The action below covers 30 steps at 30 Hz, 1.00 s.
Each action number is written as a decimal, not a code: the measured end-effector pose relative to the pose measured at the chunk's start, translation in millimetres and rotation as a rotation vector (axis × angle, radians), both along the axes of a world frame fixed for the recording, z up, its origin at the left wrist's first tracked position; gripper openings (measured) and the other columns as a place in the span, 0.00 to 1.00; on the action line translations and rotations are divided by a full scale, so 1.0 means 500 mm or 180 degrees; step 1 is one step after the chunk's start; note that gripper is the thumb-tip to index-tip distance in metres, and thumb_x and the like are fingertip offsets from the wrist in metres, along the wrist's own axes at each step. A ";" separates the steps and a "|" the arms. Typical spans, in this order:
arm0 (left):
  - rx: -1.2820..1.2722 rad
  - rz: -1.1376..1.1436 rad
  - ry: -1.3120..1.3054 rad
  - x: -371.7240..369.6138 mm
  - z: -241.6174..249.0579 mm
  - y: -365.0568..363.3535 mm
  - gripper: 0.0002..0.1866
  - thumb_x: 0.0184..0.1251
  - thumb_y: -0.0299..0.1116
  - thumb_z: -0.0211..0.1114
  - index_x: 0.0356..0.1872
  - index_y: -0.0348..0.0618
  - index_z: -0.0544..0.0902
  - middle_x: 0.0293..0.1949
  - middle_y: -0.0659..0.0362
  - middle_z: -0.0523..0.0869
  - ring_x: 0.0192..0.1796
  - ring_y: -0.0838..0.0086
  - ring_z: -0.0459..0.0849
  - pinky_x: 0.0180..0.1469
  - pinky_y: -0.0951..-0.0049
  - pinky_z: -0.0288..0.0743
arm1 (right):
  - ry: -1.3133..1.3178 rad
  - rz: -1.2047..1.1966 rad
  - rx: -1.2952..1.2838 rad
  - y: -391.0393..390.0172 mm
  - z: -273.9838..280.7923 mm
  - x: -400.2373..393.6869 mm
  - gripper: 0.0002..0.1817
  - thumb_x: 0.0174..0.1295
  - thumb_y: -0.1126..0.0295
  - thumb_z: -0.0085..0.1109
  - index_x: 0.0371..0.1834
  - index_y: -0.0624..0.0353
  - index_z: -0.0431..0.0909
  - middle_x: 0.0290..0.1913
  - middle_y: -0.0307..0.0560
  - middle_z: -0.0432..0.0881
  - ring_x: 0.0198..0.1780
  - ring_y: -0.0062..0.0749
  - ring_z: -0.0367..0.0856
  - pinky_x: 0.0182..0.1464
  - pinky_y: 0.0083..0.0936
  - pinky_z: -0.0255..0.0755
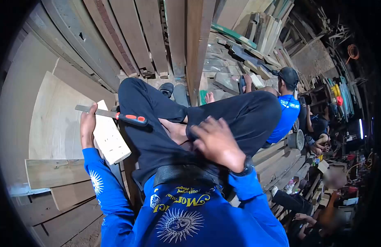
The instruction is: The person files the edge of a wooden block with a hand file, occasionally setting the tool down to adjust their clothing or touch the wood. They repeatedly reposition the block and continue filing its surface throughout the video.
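Note:
My left hand (88,122) is closed at the left edge of a pale wooden block (110,138), with its thumb over the blade of a flat file (128,118). The file lies across the block's upper part, and its red and black handle reaches over my left thigh. The fingers under the block are hidden. My right hand (219,142) is over my lap, slightly blurred, with its fingers spread and nothing in them. A dark watch (248,164) is on that wrist. I sit with my legs bent, in dark trousers (244,113).
Plywood sheets (54,123) lean at left beside stacked planks (67,222). Long boards (151,33) and a thick wooden post (197,45) stand ahead. A co-worker in a blue shirt (286,114) sits close by at right, near a grey bucket (296,140). Other people sit farther right.

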State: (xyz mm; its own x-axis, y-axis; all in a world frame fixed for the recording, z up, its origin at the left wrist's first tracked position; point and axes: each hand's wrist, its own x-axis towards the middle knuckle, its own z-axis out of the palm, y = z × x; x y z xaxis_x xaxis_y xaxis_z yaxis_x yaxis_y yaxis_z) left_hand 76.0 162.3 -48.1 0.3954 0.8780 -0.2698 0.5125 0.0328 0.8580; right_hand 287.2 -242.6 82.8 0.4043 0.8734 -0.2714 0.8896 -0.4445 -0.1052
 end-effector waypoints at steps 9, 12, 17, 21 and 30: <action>0.0137 -0.0530 -0.0208 -0.006 -0.047 0.028 0.35 0.80 0.52 0.64 0.69 0.24 0.79 0.64 0.45 0.87 0.70 0.63 0.81 0.75 0.66 0.66 | -0.2491 -0.1261 0.0397 -0.130 -0.027 0.020 0.33 0.76 0.55 0.55 0.81 0.58 0.71 0.85 0.52 0.64 0.88 0.45 0.54 0.85 0.64 0.44; 0.0178 -0.0472 -0.0230 -0.009 -0.056 0.039 0.37 0.80 0.52 0.64 0.71 0.23 0.77 0.65 0.44 0.86 0.71 0.63 0.80 0.76 0.66 0.66 | -0.1522 0.0060 -0.0051 -0.191 -0.200 -0.087 0.32 0.71 0.58 0.60 0.76 0.60 0.74 0.81 0.54 0.70 0.85 0.52 0.60 0.82 0.66 0.50; 0.0151 -0.0398 0.0003 -0.005 -0.022 0.017 0.36 0.79 0.55 0.63 0.66 0.24 0.82 0.64 0.42 0.87 0.71 0.59 0.81 0.75 0.64 0.66 | -0.0535 -0.0591 0.0907 -0.204 -0.113 -0.039 0.12 0.57 0.61 0.70 0.40 0.53 0.86 0.55 0.47 0.81 0.65 0.44 0.76 0.59 0.48 0.63; 0.0421 -0.0433 -0.0027 -0.002 -0.024 0.012 0.40 0.77 0.59 0.63 0.63 0.22 0.83 0.59 0.40 0.88 0.68 0.57 0.82 0.74 0.64 0.67 | -0.2554 -0.0888 0.1886 -0.224 0.035 0.076 0.08 0.60 0.67 0.73 0.42 0.49 0.87 0.52 0.42 0.79 0.59 0.44 0.74 0.60 0.47 0.60; 0.0192 -0.0466 -0.0171 -0.002 -0.022 0.016 0.32 0.80 0.53 0.62 0.57 0.25 0.87 0.48 0.50 0.91 0.53 0.68 0.83 0.64 0.65 0.73 | -0.1870 -0.0334 0.1415 -0.215 -0.123 -0.038 0.07 0.60 0.64 0.70 0.40 0.50 0.87 0.50 0.37 0.84 0.59 0.37 0.79 0.59 0.42 0.62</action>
State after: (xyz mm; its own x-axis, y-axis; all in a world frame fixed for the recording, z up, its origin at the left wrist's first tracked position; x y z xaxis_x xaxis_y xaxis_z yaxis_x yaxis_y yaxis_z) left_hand 74.8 170.2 -59.2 0.5327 0.8239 -0.1933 0.4613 -0.0912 0.8825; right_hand 268.4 -350.0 21.1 0.4611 0.7993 0.3854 0.8099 -0.5565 0.1851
